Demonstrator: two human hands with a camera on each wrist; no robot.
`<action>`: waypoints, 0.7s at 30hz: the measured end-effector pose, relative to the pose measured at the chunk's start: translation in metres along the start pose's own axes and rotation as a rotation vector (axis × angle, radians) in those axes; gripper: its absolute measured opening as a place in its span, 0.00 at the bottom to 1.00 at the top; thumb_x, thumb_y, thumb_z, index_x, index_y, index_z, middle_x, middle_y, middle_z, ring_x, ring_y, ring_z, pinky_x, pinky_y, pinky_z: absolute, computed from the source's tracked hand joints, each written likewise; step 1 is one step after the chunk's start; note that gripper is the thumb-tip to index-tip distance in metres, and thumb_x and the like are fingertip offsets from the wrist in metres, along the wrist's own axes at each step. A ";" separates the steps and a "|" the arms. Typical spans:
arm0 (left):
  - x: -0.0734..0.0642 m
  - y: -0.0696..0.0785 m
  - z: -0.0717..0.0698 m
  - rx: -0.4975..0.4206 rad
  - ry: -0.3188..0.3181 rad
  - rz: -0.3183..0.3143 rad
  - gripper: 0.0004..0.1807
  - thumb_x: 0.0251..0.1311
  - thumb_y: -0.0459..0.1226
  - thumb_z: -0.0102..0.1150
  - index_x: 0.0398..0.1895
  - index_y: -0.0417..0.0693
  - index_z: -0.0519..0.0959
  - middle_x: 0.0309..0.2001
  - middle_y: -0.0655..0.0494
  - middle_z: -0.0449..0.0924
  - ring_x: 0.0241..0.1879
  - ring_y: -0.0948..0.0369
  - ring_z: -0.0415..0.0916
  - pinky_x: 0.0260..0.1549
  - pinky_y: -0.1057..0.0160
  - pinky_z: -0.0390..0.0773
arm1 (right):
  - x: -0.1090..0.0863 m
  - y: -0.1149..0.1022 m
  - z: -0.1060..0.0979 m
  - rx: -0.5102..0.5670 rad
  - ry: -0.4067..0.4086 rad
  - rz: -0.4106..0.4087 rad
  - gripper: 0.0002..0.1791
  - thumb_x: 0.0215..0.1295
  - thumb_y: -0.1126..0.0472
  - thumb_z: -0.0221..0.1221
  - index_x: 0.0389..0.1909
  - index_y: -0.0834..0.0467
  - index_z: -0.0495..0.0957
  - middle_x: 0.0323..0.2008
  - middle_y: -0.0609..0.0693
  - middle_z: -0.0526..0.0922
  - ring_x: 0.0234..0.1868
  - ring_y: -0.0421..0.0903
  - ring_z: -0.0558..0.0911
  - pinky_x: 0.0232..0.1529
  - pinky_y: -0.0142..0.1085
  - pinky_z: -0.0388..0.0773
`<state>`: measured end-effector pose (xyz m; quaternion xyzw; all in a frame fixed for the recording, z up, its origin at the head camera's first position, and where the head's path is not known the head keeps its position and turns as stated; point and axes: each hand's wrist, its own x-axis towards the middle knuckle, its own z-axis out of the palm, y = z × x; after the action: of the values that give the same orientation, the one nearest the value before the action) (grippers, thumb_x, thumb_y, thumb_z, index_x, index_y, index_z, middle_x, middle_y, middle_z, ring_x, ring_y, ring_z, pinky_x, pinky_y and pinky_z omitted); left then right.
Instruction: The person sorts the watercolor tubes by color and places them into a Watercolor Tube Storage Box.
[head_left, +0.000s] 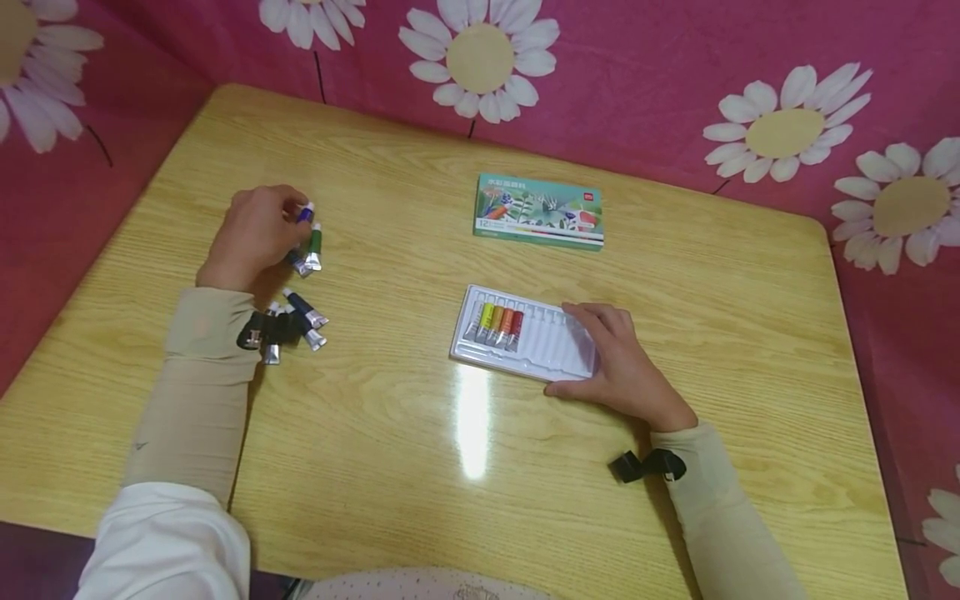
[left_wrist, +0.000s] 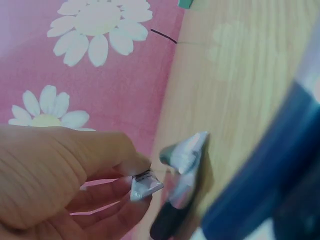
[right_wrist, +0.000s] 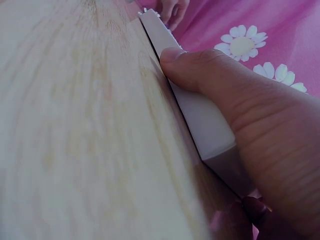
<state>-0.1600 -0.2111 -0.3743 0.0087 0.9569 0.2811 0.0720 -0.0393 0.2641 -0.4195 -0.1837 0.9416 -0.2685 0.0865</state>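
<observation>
At the table's left, my left hand [head_left: 258, 225] pinches a blue paint tube [head_left: 304, 214] with a white cap. Its silver crimped end [left_wrist: 146, 187] sticks out between thumb and fingers in the left wrist view. A green paint tube [head_left: 315, 247] lies right beside those fingers, and another silver tube end shows under them. My right hand [head_left: 618, 362] grips the right end of a white plastic tray [head_left: 543, 346], thumb on the near side and fingers at the far side. White, yellow, ochre, orange and red tubes [head_left: 494, 322] fill the tray's left slots.
Several dark paint tubes [head_left: 306, 308] lie near the left wrist, partly hidden by its black strap [head_left: 279, 327]. Behind the tray lies a teal paint box [head_left: 537, 212] with printed flowers. A pink flowered cloth [head_left: 622, 75] hangs along the table's back edge.
</observation>
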 end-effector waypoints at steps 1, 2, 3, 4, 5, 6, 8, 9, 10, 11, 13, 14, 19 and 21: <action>0.000 0.002 0.000 0.000 -0.003 0.000 0.26 0.67 0.36 0.58 0.67 0.35 0.75 0.59 0.31 0.80 0.57 0.40 0.77 0.58 0.40 0.74 | 0.000 0.000 0.000 0.000 0.002 -0.001 0.65 0.40 0.36 0.81 0.79 0.46 0.59 0.72 0.55 0.63 0.72 0.55 0.59 0.69 0.57 0.68; -0.001 0.004 -0.001 0.001 -0.005 0.004 0.26 0.66 0.36 0.57 0.67 0.35 0.75 0.59 0.31 0.81 0.57 0.40 0.78 0.58 0.40 0.75 | 0.000 0.000 0.000 -0.001 0.003 -0.002 0.65 0.40 0.36 0.81 0.79 0.46 0.59 0.72 0.55 0.64 0.72 0.55 0.59 0.69 0.57 0.68; -0.001 0.005 -0.001 0.006 -0.010 0.008 0.26 0.66 0.36 0.57 0.67 0.36 0.75 0.58 0.31 0.81 0.57 0.40 0.78 0.58 0.41 0.75 | 0.000 0.000 0.000 -0.002 0.005 -0.003 0.65 0.39 0.36 0.81 0.79 0.46 0.60 0.72 0.55 0.64 0.72 0.55 0.59 0.69 0.57 0.67; -0.001 0.007 -0.001 0.012 -0.014 0.014 0.26 0.66 0.36 0.56 0.67 0.36 0.75 0.58 0.31 0.81 0.57 0.39 0.79 0.58 0.41 0.75 | 0.000 0.000 0.000 -0.003 0.006 -0.003 0.65 0.40 0.36 0.81 0.79 0.46 0.60 0.72 0.55 0.64 0.72 0.55 0.59 0.69 0.57 0.67; -0.002 0.008 -0.001 0.019 -0.019 0.020 0.27 0.66 0.36 0.56 0.67 0.36 0.74 0.58 0.31 0.81 0.56 0.39 0.79 0.58 0.40 0.76 | 0.000 0.000 0.000 -0.003 0.007 -0.003 0.65 0.39 0.36 0.81 0.79 0.46 0.60 0.72 0.55 0.64 0.72 0.55 0.59 0.69 0.56 0.68; -0.002 0.010 -0.001 0.022 -0.021 0.027 0.27 0.65 0.36 0.56 0.66 0.35 0.74 0.58 0.31 0.81 0.56 0.39 0.79 0.57 0.40 0.76 | 0.000 0.000 -0.001 -0.002 0.006 -0.004 0.65 0.39 0.36 0.81 0.79 0.46 0.60 0.72 0.55 0.64 0.72 0.55 0.59 0.69 0.57 0.67; -0.003 0.013 -0.001 0.032 -0.026 0.041 0.27 0.65 0.37 0.56 0.67 0.35 0.74 0.57 0.30 0.81 0.55 0.39 0.80 0.57 0.40 0.76 | 0.000 0.000 0.000 -0.002 0.004 -0.005 0.65 0.40 0.36 0.81 0.79 0.46 0.60 0.72 0.55 0.63 0.72 0.55 0.59 0.69 0.57 0.67; -0.004 0.014 -0.001 0.036 -0.031 0.045 0.28 0.65 0.37 0.56 0.67 0.35 0.73 0.57 0.30 0.81 0.54 0.39 0.80 0.56 0.40 0.76 | 0.000 0.001 0.000 -0.002 0.004 -0.005 0.65 0.40 0.35 0.81 0.79 0.46 0.59 0.72 0.55 0.63 0.72 0.55 0.59 0.69 0.57 0.67; -0.005 0.015 -0.001 0.040 -0.039 0.047 0.28 0.64 0.37 0.57 0.68 0.35 0.73 0.57 0.30 0.81 0.53 0.40 0.79 0.56 0.40 0.76 | 0.000 0.001 0.000 -0.001 0.002 -0.005 0.65 0.40 0.35 0.81 0.79 0.45 0.59 0.73 0.55 0.63 0.72 0.55 0.59 0.69 0.57 0.67; -0.005 0.017 -0.002 0.041 -0.053 0.044 0.29 0.64 0.36 0.57 0.69 0.36 0.72 0.58 0.31 0.80 0.52 0.40 0.79 0.55 0.41 0.76 | 0.001 0.001 0.000 0.000 0.002 -0.004 0.65 0.40 0.35 0.81 0.79 0.45 0.59 0.73 0.55 0.63 0.72 0.55 0.59 0.70 0.57 0.67; -0.007 0.020 -0.002 0.044 -0.077 0.042 0.30 0.64 0.36 0.57 0.70 0.37 0.71 0.58 0.31 0.80 0.51 0.42 0.78 0.52 0.43 0.77 | 0.001 0.001 0.000 0.003 0.001 -0.003 0.64 0.40 0.35 0.81 0.79 0.45 0.59 0.73 0.55 0.63 0.73 0.55 0.58 0.70 0.57 0.67; -0.007 0.021 -0.001 0.044 -0.086 0.043 0.31 0.64 0.36 0.57 0.70 0.37 0.71 0.58 0.32 0.80 0.50 0.43 0.78 0.51 0.45 0.77 | 0.001 0.001 0.000 0.004 0.002 -0.003 0.64 0.40 0.35 0.81 0.79 0.45 0.59 0.73 0.55 0.63 0.73 0.55 0.58 0.70 0.57 0.67; -0.012 0.029 0.001 0.036 -0.074 0.080 0.28 0.60 0.34 0.58 0.66 0.39 0.74 0.54 0.34 0.82 0.46 0.46 0.79 0.45 0.51 0.76 | 0.000 0.001 0.000 0.004 0.002 -0.006 0.64 0.40 0.36 0.81 0.79 0.45 0.60 0.72 0.55 0.63 0.72 0.55 0.59 0.69 0.57 0.67; -0.013 0.032 0.002 0.036 -0.057 0.109 0.25 0.59 0.34 0.58 0.62 0.39 0.76 0.52 0.35 0.83 0.44 0.47 0.80 0.42 0.53 0.75 | 0.000 0.001 0.000 0.000 0.004 -0.009 0.64 0.40 0.36 0.81 0.79 0.46 0.60 0.72 0.55 0.63 0.72 0.55 0.59 0.69 0.57 0.67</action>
<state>-0.1474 -0.1838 -0.3569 0.0701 0.9575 0.2671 0.0835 -0.0394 0.2647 -0.4197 -0.1874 0.9409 -0.2692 0.0836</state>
